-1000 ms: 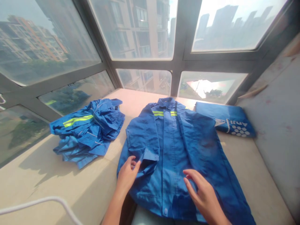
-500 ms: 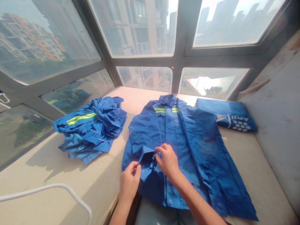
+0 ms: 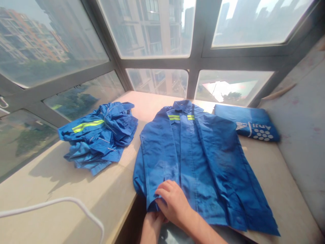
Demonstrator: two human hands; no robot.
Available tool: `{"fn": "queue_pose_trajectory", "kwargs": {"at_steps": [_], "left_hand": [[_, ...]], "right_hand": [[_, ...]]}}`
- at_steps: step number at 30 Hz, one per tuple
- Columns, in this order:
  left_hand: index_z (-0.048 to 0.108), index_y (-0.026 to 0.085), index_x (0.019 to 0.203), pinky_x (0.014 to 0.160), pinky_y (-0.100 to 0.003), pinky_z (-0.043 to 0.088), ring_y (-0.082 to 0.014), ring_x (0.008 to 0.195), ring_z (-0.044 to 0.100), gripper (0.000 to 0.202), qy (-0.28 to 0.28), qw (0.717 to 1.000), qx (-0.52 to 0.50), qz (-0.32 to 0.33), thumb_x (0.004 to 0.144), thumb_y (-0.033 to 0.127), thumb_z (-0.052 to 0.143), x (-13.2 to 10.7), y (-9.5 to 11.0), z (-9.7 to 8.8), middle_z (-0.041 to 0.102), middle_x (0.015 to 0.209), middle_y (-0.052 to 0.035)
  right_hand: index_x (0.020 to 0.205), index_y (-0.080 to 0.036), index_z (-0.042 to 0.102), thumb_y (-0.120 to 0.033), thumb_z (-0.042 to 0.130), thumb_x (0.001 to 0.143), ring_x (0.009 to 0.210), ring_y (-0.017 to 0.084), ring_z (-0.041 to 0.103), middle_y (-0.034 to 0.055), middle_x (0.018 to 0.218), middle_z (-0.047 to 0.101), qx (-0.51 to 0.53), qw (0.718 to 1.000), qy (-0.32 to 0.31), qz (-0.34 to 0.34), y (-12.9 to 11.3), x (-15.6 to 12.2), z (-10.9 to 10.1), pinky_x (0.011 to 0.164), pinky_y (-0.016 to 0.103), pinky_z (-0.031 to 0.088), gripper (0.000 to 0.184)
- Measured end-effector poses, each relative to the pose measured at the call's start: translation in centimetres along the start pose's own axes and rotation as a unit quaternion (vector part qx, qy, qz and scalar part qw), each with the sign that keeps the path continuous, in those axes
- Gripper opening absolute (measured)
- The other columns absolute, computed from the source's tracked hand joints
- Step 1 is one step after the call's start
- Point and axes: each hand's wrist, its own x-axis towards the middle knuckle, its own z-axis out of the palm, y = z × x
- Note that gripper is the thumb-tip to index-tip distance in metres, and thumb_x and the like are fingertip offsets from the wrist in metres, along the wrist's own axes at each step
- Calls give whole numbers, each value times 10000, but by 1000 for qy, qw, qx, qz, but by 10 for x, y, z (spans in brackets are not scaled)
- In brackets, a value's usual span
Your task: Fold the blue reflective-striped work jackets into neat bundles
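A blue work jacket [image 3: 188, 152] with yellow-green reflective strips lies front up before me, its collar pointing away. Its left-hand sleeve [image 3: 158, 149] runs down along the front to the near edge. My right hand [image 3: 174, 201] pinches the end of this sleeve at the cuff, fingers curled over the cloth. Just below it, my left hand [image 3: 153, 220] has its fingers curled at the underside of the same cuff. Its fingertips are partly hidden by the cloth and my right hand.
A crumpled blue garment [image 3: 101, 135] with a reflective strip lies to the left. At the back right sits a folded blue item with white print [image 3: 248, 122]. A white cable [image 3: 63, 200] crosses the front left of the pale ledge [image 3: 124, 179]. Windows [image 3: 157, 81] border the back.
Both hands have moved down toward me with the sleeve end. The cuff, held up and spread between them before, now lies lower and straighter, with my hands close together.
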Motion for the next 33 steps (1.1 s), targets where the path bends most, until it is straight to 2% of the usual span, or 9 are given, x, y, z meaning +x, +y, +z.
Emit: {"fn": "queue_pose_trajectory", "kwargs": {"at_steps": [7, 10, 13, 16, 20, 23, 27, 30, 33], "left_hand": [[673, 194, 1179, 849, -448, 551, -335, 995, 694, 588, -51, 983, -169, -52, 621, 329, 802, -26, 29, -26, 724, 1146, -136], [692, 192, 1145, 859, -428, 554, -295, 977, 697, 531, -38, 989, -134, -58, 676, 407, 813, -28, 46, -26, 715, 1179, -127], [692, 175, 1155, 799, -341, 557, -272, 1012, 685, 538, -24, 999, -45, -6, 683, 393, 830, -24, 57, -16, 708, 1190, -119], [678, 152, 1165, 719, -305, 552, -275, 975, 692, 558, 1, 998, -35, 43, 688, 404, 821, -23, 68, -6, 725, 1116, -121], [657, 150, 1196, 833, -321, 554, -278, 1027, 681, 600, 50, 987, -60, 138, 677, 397, 831, -31, 78, -8, 726, 1115, -110], [648, 153, 1192, 775, -315, 566, -272, 947, 700, 632, 102, 983, -78, 134, 653, 426, 834, -35, 68, -17, 735, 1061, -103], [675, 153, 1054, 735, -315, 570, -261, 914, 700, 488, 127, 986, -74, 74, 675, 434, 799, -25, 29, -34, 730, 1034, -103], [671, 180, 1010, 829, -348, 566, -261, 970, 692, 381, 177, 976, -97, 81, 703, 391, 747, -7, 1, -41, 724, 1051, -89], [656, 216, 1090, 898, -369, 552, -270, 1029, 675, 401, 177, 977, -55, 110, 710, 299, 752, 10, -7, -39, 714, 1065, -71]], "right_hand": [[1272, -232, 582, -94, 535, 800, 1238, 239, 521, 76, 1340, 594, -49, 997, -51, -29, 11, -40, -21, 1059, 405, 441, 494], [1382, -232, 516, -104, 551, 768, 1357, 289, 431, 91, 1458, 509, -110, 991, -73, -28, 21, -52, -22, 1105, 465, 416, 627], [1397, -212, 507, -16, 466, 759, 1327, 265, 483, 120, 1461, 506, -143, 988, -45, -25, 33, -54, -14, 1061, 432, 474, 669], [1360, -193, 529, 31, 373, 800, 1214, 215, 583, 137, 1354, 592, -113, 993, 34, -21, 36, -47, -9, 977, 369, 540, 623], [1340, -198, 522, -1, 386, 858, 1146, 190, 610, 106, 1227, 663, -36, 996, 63, -46, 21, -37, -17, 985, 353, 531, 538], [1292, -199, 557, -53, 467, 852, 1153, 230, 589, 103, 1249, 654, -59, 996, -4, -67, 11, -39, -22, 990, 412, 511, 472], [1178, -218, 616, -215, 597, 866, 1148, 252, 576, 81, 1249, 655, -98, 990, -95, -46, 9, -47, -18, 983, 439, 491, 313], [1246, -209, 587, -253, 590, 891, 1247, 260, 519, 88, 1359, 596, -132, 986, -91, -49, 8, -51, -7, 1065, 449, 427, 357], [1329, -204, 545, -305, 561, 927, 1374, 287, 409, 102, 1478, 498, -177, 978, -74, -83, 2, -49, 7, 1156, 488, 316, 415]]}}
